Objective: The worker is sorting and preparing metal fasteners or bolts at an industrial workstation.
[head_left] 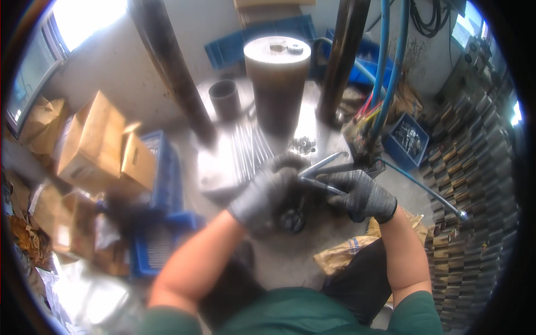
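"Grey gloves [385, 205] on, both sides?"

"Yes. Left hand [265, 192] curled tight around the lower end of a pale rod [324, 164], slanted up to the right."

"And the right hand [365, 195]?"

"Closed on a darker rod [330, 187] just below, apparently reaching the left hand too, though too blurred to be sure."

"And beyond?"

"Thin metal rods [245, 148] side by side on a bench top [215, 172], left of a tall grey cylinder [278, 84], with small metal parts [302, 146] near its foot."
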A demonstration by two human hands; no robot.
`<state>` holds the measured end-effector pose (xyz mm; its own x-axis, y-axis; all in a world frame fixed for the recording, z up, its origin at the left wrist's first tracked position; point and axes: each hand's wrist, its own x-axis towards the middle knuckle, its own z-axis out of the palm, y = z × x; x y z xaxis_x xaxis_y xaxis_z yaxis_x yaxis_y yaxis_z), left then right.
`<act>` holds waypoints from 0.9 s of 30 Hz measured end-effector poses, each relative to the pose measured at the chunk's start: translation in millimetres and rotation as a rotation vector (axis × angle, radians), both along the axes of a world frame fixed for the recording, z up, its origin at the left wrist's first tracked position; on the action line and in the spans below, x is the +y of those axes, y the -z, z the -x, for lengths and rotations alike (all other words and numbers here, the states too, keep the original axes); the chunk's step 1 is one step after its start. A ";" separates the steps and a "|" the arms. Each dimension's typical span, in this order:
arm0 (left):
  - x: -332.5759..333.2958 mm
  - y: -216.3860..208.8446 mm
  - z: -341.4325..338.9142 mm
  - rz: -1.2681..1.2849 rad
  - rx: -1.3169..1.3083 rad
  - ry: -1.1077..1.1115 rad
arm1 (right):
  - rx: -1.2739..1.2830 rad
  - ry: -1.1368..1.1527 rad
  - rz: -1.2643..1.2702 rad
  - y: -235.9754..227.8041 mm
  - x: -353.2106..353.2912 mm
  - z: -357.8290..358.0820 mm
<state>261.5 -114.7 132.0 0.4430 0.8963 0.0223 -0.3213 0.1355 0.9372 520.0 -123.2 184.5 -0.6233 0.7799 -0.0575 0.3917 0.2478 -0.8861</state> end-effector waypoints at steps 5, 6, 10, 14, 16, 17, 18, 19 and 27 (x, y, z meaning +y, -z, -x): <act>-3.5 -4.6 1.0 0.125 -0.089 -0.024 | -0.031 0.057 0.140 -7.9 -4.6 7.6; -3.1 -7.0 1.1 0.126 -0.089 -0.023 | -0.046 0.059 0.135 -8.5 -5.0 8.9; 0.1 -10.0 1.8 0.126 -0.021 -0.052 | -0.052 0.077 0.127 -8.6 -5.0 11.3; -1.0 -13.9 3.7 0.232 -0.206 0.031 | -0.035 0.070 0.073 1.8 -3.7 9.8; -2.0 -16.3 1.0 0.270 -0.261 0.026 | 0.017 0.017 -0.196 12.3 -1.1 8.9; -2.5 -17.6 -0.3 0.309 -0.315 0.020 | 0.016 0.019 -0.196 11.8 -1.4 9.1; -2.9 -19.1 0.2 0.310 -0.313 0.019 | 0.016 0.023 -0.190 11.0 -1.6 12.0; -2.9 -20.8 0.7 0.318 -0.354 0.012 | 0.015 0.027 -0.183 10.9 -1.6 14.3; -1.4 -19.3 -0.1 0.331 -0.389 -0.035 | 0.094 0.009 -0.171 17.0 1.8 13.2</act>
